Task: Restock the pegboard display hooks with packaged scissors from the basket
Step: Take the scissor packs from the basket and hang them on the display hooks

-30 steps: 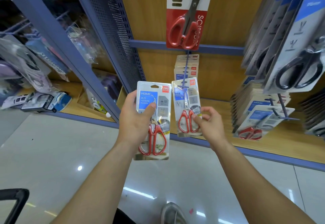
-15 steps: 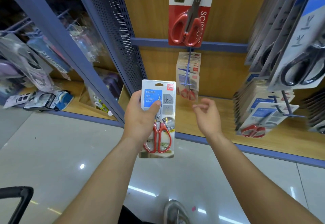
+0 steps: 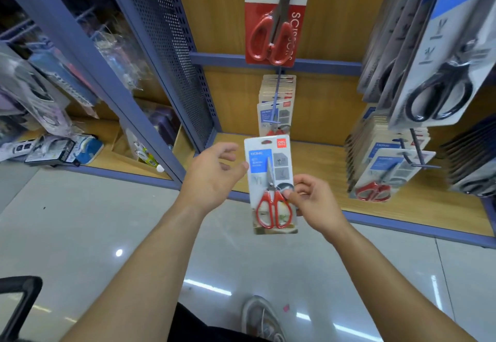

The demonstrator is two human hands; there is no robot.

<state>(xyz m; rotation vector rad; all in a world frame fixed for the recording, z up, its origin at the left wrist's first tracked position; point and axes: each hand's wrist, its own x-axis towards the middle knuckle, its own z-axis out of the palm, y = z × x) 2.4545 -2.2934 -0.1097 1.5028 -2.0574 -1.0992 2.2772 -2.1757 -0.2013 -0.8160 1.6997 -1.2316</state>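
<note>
Fingers of the left hand, centre-left of frame, are spread loose; only the thumb tip meets the left edge of the white carded blister pack of red-handled scissors. At centre, the right hand pinches that pack's lower right edge, holding it upright below the blue wire hook. Judged step: hanging. The next move calls for raising the pack, aligning its hang-hole with the hook tip, then sliding it on.

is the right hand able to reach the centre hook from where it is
Probably yes: the right hand pinches the scissors pack just below the centre hook, whose tip juts out bare before the hung packs, with nothing between.
</note>
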